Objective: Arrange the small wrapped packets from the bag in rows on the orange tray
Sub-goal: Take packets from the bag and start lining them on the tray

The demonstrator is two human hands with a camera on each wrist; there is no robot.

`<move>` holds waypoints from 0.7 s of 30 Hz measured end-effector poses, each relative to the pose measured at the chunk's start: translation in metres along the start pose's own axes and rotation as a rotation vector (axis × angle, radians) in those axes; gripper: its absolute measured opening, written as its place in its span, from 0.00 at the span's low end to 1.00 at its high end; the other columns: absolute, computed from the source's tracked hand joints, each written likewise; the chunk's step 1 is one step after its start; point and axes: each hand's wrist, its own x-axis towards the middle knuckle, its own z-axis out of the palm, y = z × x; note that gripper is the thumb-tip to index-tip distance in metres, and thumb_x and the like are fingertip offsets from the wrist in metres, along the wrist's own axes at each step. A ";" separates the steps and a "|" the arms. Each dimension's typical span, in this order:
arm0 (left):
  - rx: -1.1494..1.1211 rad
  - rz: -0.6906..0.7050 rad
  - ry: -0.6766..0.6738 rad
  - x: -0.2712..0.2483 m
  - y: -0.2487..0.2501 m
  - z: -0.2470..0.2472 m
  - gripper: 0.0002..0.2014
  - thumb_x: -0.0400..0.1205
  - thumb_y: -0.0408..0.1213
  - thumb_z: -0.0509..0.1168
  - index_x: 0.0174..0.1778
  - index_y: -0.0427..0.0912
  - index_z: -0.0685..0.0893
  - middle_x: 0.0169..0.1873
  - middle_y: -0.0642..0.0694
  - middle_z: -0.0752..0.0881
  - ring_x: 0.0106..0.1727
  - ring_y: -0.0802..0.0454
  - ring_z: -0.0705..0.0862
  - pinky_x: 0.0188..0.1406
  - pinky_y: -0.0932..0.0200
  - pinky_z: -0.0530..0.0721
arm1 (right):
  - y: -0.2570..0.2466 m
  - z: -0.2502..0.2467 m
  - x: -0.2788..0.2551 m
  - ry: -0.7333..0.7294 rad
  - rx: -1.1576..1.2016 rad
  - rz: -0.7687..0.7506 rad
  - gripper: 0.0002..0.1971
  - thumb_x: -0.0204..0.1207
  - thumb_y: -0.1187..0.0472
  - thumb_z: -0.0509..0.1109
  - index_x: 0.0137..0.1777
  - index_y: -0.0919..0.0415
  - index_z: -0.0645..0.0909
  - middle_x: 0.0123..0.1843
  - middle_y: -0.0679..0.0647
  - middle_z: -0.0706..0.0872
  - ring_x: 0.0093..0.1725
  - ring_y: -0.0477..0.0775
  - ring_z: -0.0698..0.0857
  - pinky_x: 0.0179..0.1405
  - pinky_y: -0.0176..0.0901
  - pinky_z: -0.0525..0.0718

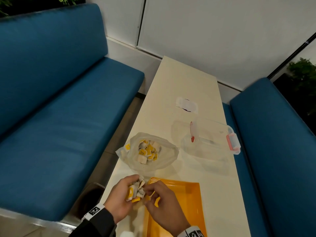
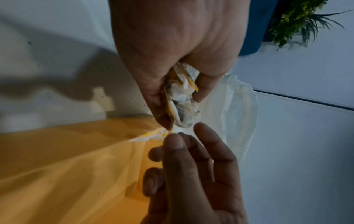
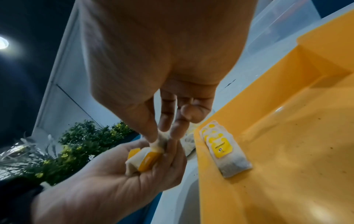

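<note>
The left hand (image 1: 119,195) is cupped palm-up at the near left corner of the orange tray (image 1: 191,199), its fingers curled round a clutch of small wrapped packets (image 1: 136,190), white with yellow labels. In the left wrist view the bundle (image 2: 180,94) sits between thumb and fingers, filling the palm.

The right hand (image 1: 164,202) hovers over the tray's left edge, directly beside the left hand and touching its load. The right wrist view shows its thumb and fingertips (image 3: 151,136) pinching the corner of one packet (image 3: 143,159) that lies on the left palm (image 3: 107,184); the other fingers of the right hand are loosely bent and hold nothing.

On the tray, against its left rim, a short overlapping row of packets (image 3: 224,150) lies flat, the nearest showing a yellow label and dark contents through its wrapper. This row sits just beside the pinching fingers, apart from them.

Farther along the desk (image 1: 171,93), beyond the tray, the translucent plastic bag (image 1: 164,156) lies open with many more packets (image 1: 147,151) heaped inside, well apart from both hands. To the bag's right stands a clear plastic container (image 1: 212,141) with red clips. A piece of white paper (image 1: 187,105) lies farther back. Blue bench seats (image 1: 59,117) flank the desk on both sides.
</note>
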 end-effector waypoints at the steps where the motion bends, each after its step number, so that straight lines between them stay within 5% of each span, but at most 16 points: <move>1: -0.017 -0.014 -0.010 0.000 0.000 0.001 0.10 0.80 0.36 0.69 0.52 0.33 0.85 0.43 0.32 0.84 0.42 0.37 0.84 0.48 0.45 0.83 | 0.000 0.001 -0.002 0.002 -0.030 -0.038 0.16 0.72 0.62 0.73 0.56 0.42 0.83 0.50 0.40 0.79 0.40 0.45 0.82 0.38 0.24 0.73; 7: -0.096 -0.059 -0.059 -0.007 -0.002 0.007 0.13 0.84 0.35 0.66 0.57 0.29 0.85 0.49 0.30 0.88 0.44 0.38 0.89 0.48 0.46 0.87 | 0.009 0.012 -0.004 0.018 -0.311 -0.235 0.14 0.77 0.55 0.70 0.60 0.37 0.81 0.50 0.42 0.68 0.46 0.39 0.75 0.41 0.39 0.82; 10: -0.094 -0.052 -0.072 -0.010 -0.001 0.009 0.11 0.85 0.35 0.65 0.55 0.30 0.86 0.43 0.32 0.88 0.38 0.40 0.90 0.37 0.51 0.91 | 0.010 0.015 -0.002 0.059 -0.343 -0.257 0.11 0.78 0.55 0.71 0.57 0.39 0.83 0.49 0.44 0.69 0.45 0.43 0.76 0.37 0.42 0.82; 15: -0.051 -0.038 -0.049 -0.009 0.002 0.003 0.09 0.82 0.37 0.67 0.52 0.34 0.84 0.40 0.35 0.86 0.35 0.42 0.87 0.32 0.52 0.86 | 0.000 0.012 -0.005 0.094 -0.114 -0.208 0.05 0.77 0.57 0.74 0.50 0.45 0.86 0.48 0.43 0.74 0.47 0.41 0.79 0.42 0.34 0.80; 21: -0.055 -0.041 -0.022 -0.008 -0.002 -0.002 0.06 0.83 0.37 0.68 0.50 0.39 0.84 0.37 0.38 0.88 0.34 0.43 0.87 0.34 0.52 0.88 | -0.019 -0.002 -0.002 0.121 0.199 -0.049 0.08 0.71 0.66 0.76 0.42 0.51 0.88 0.44 0.47 0.85 0.42 0.47 0.84 0.34 0.38 0.79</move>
